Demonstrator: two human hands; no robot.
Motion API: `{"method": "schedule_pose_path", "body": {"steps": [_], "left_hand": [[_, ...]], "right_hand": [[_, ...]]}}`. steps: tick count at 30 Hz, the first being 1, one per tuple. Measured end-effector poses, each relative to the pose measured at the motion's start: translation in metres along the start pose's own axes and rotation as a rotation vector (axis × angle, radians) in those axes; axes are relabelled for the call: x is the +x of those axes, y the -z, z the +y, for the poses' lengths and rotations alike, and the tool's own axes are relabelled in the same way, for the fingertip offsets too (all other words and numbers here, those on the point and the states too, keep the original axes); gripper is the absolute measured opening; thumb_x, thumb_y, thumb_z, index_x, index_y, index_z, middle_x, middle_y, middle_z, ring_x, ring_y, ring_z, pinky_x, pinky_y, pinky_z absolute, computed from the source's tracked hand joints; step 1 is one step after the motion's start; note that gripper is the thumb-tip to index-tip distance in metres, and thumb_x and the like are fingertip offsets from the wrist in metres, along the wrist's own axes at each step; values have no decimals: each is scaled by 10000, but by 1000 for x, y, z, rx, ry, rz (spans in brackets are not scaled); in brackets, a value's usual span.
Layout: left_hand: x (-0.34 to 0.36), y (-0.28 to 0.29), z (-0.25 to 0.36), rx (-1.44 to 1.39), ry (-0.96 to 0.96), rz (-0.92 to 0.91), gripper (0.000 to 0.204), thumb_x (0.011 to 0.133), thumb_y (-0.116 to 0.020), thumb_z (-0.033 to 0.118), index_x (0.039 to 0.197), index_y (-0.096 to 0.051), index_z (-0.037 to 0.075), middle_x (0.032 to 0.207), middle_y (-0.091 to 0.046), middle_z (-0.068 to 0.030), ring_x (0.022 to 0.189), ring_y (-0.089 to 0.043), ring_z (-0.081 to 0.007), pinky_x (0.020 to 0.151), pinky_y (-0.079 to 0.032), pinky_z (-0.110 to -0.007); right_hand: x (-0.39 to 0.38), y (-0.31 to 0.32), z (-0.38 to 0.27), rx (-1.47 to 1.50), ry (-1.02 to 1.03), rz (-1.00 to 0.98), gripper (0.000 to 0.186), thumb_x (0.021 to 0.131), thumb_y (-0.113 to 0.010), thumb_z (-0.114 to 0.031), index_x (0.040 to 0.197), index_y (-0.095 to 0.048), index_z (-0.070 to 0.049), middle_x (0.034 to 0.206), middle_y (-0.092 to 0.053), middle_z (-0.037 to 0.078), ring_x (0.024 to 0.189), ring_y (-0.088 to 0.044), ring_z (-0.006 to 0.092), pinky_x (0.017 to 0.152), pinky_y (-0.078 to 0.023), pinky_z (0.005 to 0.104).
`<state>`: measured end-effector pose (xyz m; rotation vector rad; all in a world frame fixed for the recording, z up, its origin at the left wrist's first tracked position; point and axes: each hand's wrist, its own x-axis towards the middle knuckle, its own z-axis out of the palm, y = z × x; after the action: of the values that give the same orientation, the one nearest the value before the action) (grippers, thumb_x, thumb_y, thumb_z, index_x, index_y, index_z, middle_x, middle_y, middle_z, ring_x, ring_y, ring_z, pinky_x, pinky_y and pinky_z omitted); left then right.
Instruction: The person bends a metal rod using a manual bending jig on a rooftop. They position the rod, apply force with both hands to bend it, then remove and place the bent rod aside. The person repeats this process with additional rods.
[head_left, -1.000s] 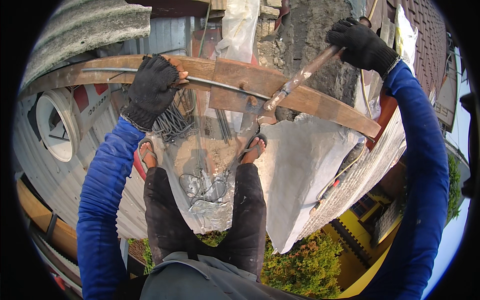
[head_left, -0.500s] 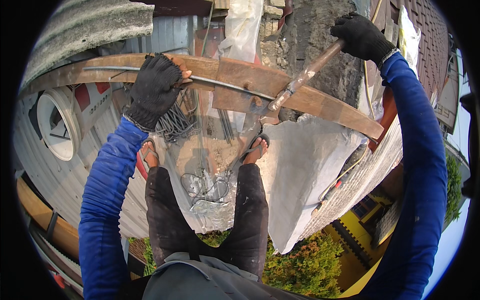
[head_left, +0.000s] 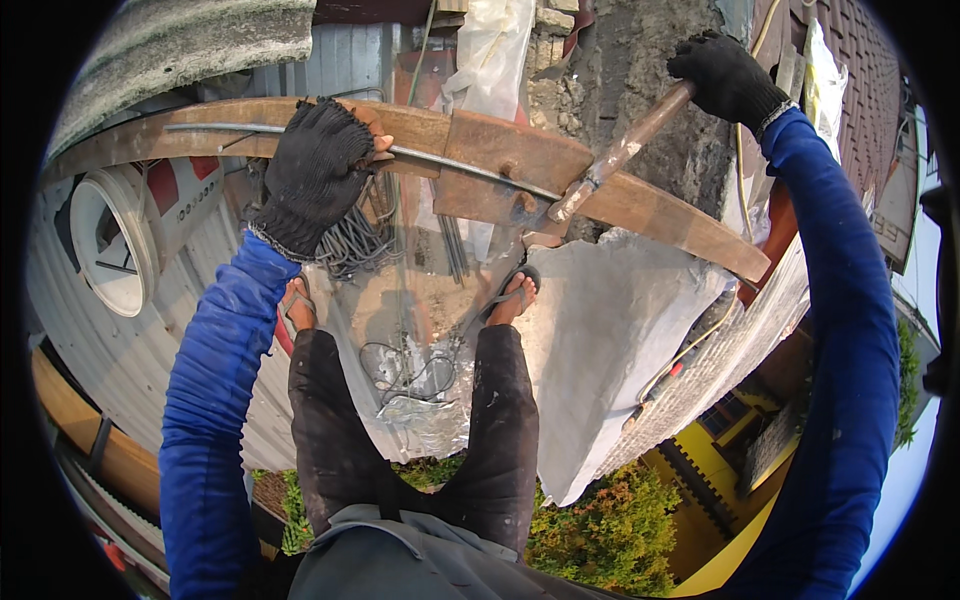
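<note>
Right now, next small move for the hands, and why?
I'd probably ease the top of the pipe slightly toward the body with the right hand: the pipe's lower end appears to meet the visible right end of the metal rod, which the left hand holds against the wooden beam.

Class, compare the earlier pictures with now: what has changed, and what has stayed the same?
The pipe has swung slightly steeper, its lower end a little further right in view. Nothing was grasped or released: the right hand keeps the pipe, the left hand the rod against the plank.
</note>
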<state>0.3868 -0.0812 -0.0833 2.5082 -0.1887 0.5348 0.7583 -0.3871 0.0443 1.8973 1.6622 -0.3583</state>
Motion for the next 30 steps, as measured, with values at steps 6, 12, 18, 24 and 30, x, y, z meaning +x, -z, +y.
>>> {"method": "schedule_pose_path", "body": {"steps": [6,12,18,24,30], "left_hand": [[2,2,1,-28,34,-13,244,785,-759,110,1022,-738,165,987,-676,-66,855,-601,-287,789,-469,-429],[3,4,2,-20,70,-52,191,784,-776,149,970,-731,140,1051,-688,-70,968,-621,-298,872,-474,-432],[11,8,5,74,46,-125,453,768,-761,454,1049,-705,103,1352,-590,-130,1272,-541,-324,1096,-367,-493],[15,6,13,265,-22,-207,919,648,-774,594,1392,-505,128,1440,-521,-108,1280,-526,-312,1108,-362,-506],[23,-2,5,430,-22,-286,901,577,-892,370,1366,-524,139,1254,-601,-98,1107,-582,-273,954,-446,-473]], "right_hand": [[-3,2,-3,-5,-37,-19,158,738,-738,-162,884,-704,-111,879,-674,152,925,-680,360,834,-541,479],[1,-6,-13,14,-92,-26,178,706,-754,-163,864,-695,-107,898,-670,145,929,-671,355,833,-537,471],[-3,-4,-17,21,-147,-62,165,667,-748,-140,808,-674,-95,841,-659,140,896,-660,362,810,-527,476],[-5,-5,-19,19,-177,-52,160,667,-742,-146,812,-683,-116,797,-661,133,868,-674,357,780,-533,482],[-20,-12,-26,44,-175,-6,135,669,-734,-140,790,-677,-119,802,-672,133,851,-676,356,777,-537,476]]}}
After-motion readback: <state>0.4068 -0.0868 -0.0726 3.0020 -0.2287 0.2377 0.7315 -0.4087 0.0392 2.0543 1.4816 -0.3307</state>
